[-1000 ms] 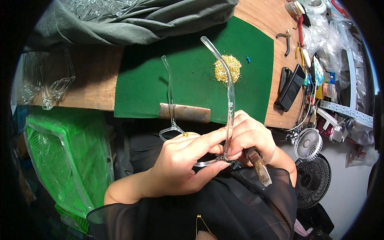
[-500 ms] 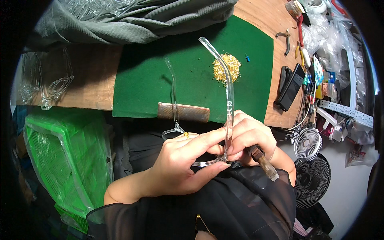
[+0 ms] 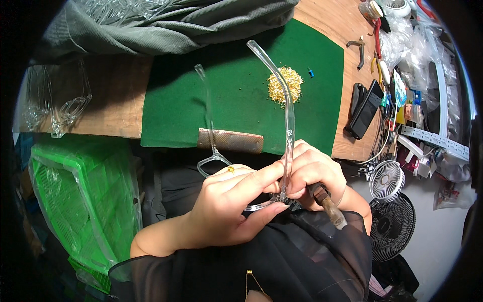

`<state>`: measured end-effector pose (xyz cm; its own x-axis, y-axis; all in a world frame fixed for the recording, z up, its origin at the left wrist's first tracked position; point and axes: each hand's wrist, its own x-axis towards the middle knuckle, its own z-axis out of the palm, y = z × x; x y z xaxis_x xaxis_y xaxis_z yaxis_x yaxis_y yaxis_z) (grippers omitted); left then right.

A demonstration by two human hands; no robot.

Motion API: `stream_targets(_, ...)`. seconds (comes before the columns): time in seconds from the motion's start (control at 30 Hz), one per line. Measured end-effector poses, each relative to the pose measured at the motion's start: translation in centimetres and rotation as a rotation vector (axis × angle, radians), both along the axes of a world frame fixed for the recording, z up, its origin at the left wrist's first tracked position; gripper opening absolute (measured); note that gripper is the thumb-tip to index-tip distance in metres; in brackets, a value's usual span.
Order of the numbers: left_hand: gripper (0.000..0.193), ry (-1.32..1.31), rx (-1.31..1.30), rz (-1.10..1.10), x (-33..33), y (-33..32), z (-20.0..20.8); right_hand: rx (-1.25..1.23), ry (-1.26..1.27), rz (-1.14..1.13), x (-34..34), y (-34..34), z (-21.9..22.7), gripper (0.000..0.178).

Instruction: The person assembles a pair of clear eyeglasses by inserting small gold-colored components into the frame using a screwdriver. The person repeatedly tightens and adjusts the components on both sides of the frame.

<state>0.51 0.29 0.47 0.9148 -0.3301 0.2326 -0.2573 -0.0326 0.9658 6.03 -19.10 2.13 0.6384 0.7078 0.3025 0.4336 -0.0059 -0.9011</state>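
A clear plastic eyeglass frame (image 3: 289, 123) is held over my lap, its two temples pointing away over the table edge. My left hand (image 3: 226, 204) is closed around the front, thumb and fingers pinching it near the right hinge. Closed at that same hinge is my right hand (image 3: 317, 166), its fingertips touching the base of the right temple. A hand tool with a worn brown handle (image 3: 332, 209) is tucked in my right hand; its working end is hidden. Beyond, a pile of tiny gold-coloured pieces (image 3: 285, 86), probably screws, lies on the green mat (image 3: 173, 108).
A ridged brown block (image 3: 236, 141) sits at the mat's front edge. Grey cloth with clear frames (image 3: 176, 30) lies at the back, more frames (image 3: 73, 108) at left. Pliers (image 3: 360, 53), a phone (image 3: 366, 110) and fans (image 3: 387, 181) are to the right; a green crate (image 3: 75, 196) stands lower left.
The eyeglass frame has tilted slightly, its temple tips shifting left and away. The brown tool handle has moved a little to the left. Both hands keep their grip.
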Motion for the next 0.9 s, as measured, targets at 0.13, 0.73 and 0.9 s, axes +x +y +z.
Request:
stream_targets(0.13, 0.057, 0.052, -0.07, -0.026, -0.1, -0.03, -0.19, 0.04, 0.039, 0.024, 0.14, -0.12, -0.09, 0.018)
stream_targets(0.73, 0.054, 0.051, -0.119, 0.015, 0.05, -0.4, -0.18, 0.07, 0.026, 0.014, 0.19, -0.09, -0.56, 0.017)
stream_targets(0.9, 0.054, 0.026, -0.076, 0.016, 0.09, -0.42, -0.14, -0.024, -0.061, 0.075, 0.83, -0.13, 0.19, 0.016)
